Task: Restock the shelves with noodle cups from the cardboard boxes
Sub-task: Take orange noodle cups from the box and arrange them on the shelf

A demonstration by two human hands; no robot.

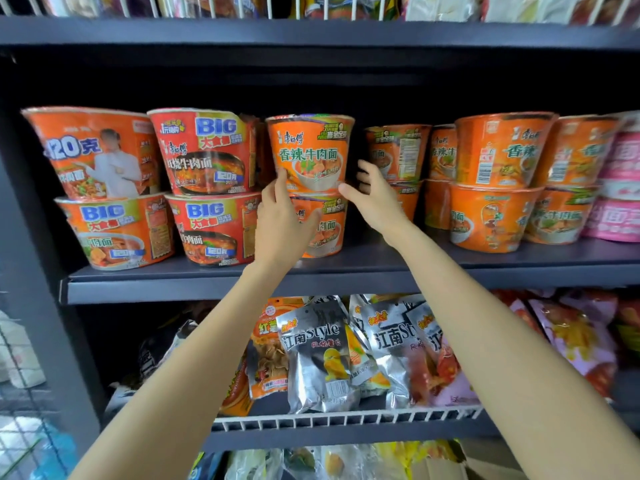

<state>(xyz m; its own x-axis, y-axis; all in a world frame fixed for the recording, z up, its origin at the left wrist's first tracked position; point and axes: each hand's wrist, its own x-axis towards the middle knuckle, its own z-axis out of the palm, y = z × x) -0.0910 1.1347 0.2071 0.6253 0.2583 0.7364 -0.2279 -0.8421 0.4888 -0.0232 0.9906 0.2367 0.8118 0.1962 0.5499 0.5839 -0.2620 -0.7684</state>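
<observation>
An orange noodle cup (pixel 310 152) stands stacked on a second orange noodle cup (pixel 323 225) at the middle of the dark shelf (pixel 180 284). My left hand (pixel 280 216) reaches up at the stack's left. Its straight fingers touch the top cup's lower left side and its thumb lies across the lower cup. My right hand (pixel 375 197) is at the stack's right with fingers spread, and its thumb touches the top cup's bottom right edge. Neither hand wraps round a cup.
Red BIG noodle cups (pixel 207 152) are stacked in twos on the left. More orange cups (pixel 498 150) and pink cups (pixel 620 188) fill the right. A gap lies right of the middle stack. Below, snack bags (pixel 318 351) sit behind a white wire rail (pixel 346 417).
</observation>
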